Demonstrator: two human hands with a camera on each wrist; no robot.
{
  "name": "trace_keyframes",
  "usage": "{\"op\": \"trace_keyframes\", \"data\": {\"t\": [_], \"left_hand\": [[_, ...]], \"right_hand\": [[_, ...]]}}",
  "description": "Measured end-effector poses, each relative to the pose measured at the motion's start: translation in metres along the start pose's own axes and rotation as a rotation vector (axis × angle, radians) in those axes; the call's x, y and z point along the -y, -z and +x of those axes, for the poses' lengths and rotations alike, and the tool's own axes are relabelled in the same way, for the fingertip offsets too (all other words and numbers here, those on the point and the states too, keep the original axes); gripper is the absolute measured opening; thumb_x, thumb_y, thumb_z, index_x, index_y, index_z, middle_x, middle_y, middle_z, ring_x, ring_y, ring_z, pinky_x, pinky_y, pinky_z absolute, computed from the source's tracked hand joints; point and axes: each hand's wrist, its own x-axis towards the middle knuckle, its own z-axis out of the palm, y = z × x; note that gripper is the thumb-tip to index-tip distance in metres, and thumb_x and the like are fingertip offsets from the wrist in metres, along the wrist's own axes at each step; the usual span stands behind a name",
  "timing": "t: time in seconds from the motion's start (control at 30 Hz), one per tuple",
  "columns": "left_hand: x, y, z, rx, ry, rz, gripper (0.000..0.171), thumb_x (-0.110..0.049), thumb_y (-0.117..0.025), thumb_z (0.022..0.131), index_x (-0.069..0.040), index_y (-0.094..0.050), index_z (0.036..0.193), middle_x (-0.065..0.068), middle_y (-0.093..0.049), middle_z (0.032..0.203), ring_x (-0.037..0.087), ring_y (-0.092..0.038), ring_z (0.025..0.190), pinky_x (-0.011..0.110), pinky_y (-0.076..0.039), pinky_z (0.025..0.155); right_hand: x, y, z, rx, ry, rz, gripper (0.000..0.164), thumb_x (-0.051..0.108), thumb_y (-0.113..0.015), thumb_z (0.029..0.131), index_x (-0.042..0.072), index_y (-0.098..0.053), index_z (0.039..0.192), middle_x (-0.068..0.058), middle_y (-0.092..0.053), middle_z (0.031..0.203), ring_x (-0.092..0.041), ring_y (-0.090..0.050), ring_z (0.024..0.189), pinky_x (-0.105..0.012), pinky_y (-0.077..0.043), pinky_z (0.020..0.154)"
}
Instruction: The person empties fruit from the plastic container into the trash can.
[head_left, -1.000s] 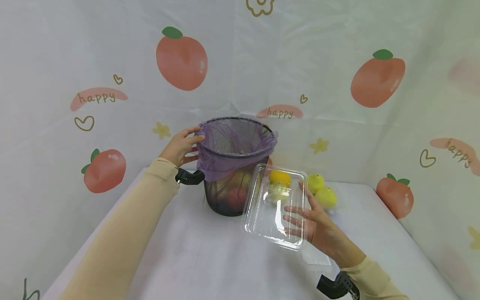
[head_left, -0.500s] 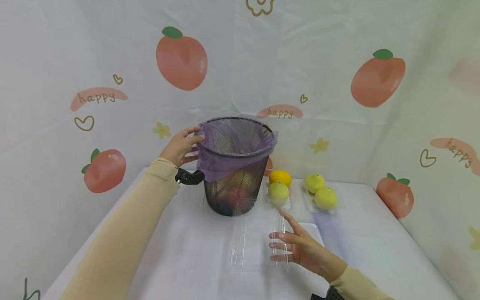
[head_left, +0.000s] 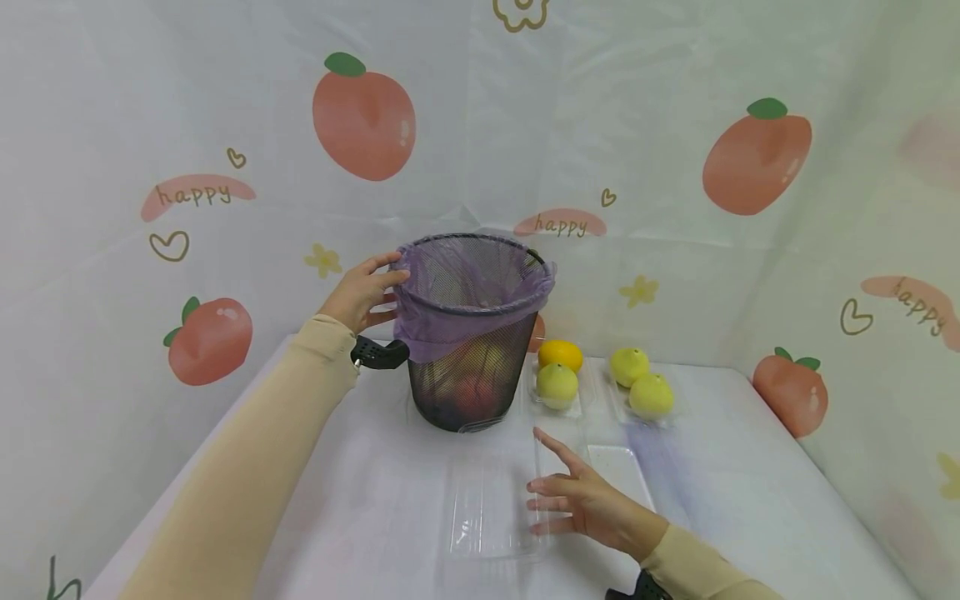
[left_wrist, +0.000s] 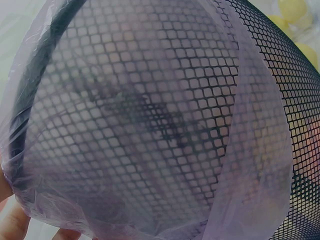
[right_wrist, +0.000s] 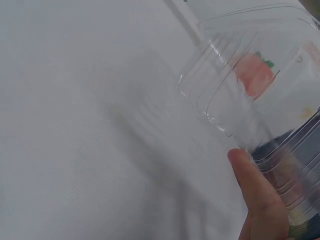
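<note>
A black wire-mesh wastebasket [head_left: 459, 392] stands upright, its rim wrapped in a thin purple plastic bag [head_left: 431, 329]. My left hand [head_left: 358, 293] grips the left side of that bagged rim; in the left wrist view fingers [left_wrist: 15, 224] show at the lower left against the bag. Low in front of the basket, my right hand [head_left: 600, 508] holds a clear plastic box [head_left: 491, 517] by its right side. The right wrist view shows the thumb [right_wrist: 257, 190] against the see-through wall of the box. Blurred red and yellow shapes show through the lower mesh.
Right of the basket, an orange-yellow fruit [head_left: 560, 356] and a yellow-green fruit [head_left: 557, 386] sit in a clear tray. Farther right lie two more yellow-green fruits [head_left: 651, 396]. A clear flat tray [head_left: 618, 458] lies behind my right hand. A printed cloth [head_left: 637, 125] hangs at the back.
My right hand has moved down and left with the clear plastic box, and the box has changed its tilt. My left hand stays on the rim.
</note>
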Motion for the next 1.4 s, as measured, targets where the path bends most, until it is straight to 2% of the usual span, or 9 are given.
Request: {"op": "trace_keyframes", "data": {"t": [0.37, 0.7, 1.0, 1.2, 1.4], "left_hand": [[0.000, -0.001, 0.000, -0.002, 0.004, 0.000, 0.058, -0.022, -0.054, 0.100, -0.030, -0.030, 0.153, 0.005, -0.027, 0.158, 0.031, -0.033, 0.140, 0.045, -0.037, 0.111], [0.000, 0.000, -0.001, 0.004, 0.006, -0.012, 0.059, -0.022, -0.054, 0.100, -0.029, -0.029, 0.153, 0.005, -0.027, 0.158, 0.031, -0.033, 0.139, 0.045, -0.037, 0.112], [0.000, -0.001, -0.002, 0.002, 0.002, -0.010, 0.058, -0.021, -0.053, 0.100, -0.029, -0.030, 0.153, 0.005, -0.028, 0.157, 0.031, -0.034, 0.139, 0.045, -0.038, 0.111], [-0.001, 0.000, -0.002, 0.008, 0.002, -0.005, 0.059, -0.022, -0.053, 0.100, -0.029, -0.029, 0.153, 0.005, -0.027, 0.158, 0.032, -0.032, 0.140, 0.045, -0.037, 0.112], [-0.001, -0.001, -0.002, 0.004, -0.001, 0.000, 0.058, -0.022, -0.053, 0.101, -0.029, -0.029, 0.153, 0.006, -0.027, 0.158, 0.032, -0.032, 0.140, 0.046, -0.037, 0.112]], "right_hand": [[0.002, 0.002, 0.012, -0.079, -0.020, -0.051, 0.085, 0.014, -0.065, 0.091, 0.034, -0.013, 0.156, -0.024, -0.039, 0.127, -0.024, -0.061, 0.096, -0.052, -0.055, 0.087], [0.005, 0.002, 0.013, -0.110, -0.059, -0.075, 0.085, 0.019, -0.066, 0.092, 0.031, -0.011, 0.156, -0.014, -0.051, 0.112, -0.025, -0.061, 0.096, -0.053, -0.055, 0.087], [0.008, 0.003, 0.013, -0.142, -0.091, -0.093, 0.084, 0.020, -0.066, 0.092, 0.029, -0.011, 0.156, -0.019, -0.049, 0.119, -0.030, -0.061, 0.101, -0.054, -0.055, 0.086], [0.009, 0.005, 0.012, -0.133, -0.106, -0.096, 0.085, 0.019, -0.066, 0.092, 0.028, -0.010, 0.156, -0.023, -0.048, 0.124, -0.031, -0.062, 0.105, -0.054, -0.054, 0.087], [0.011, 0.008, 0.010, -0.101, -0.110, -0.093, 0.086, 0.016, -0.065, 0.093, 0.026, -0.008, 0.156, -0.021, -0.052, 0.120, -0.032, -0.064, 0.107, -0.053, -0.055, 0.086]]}}
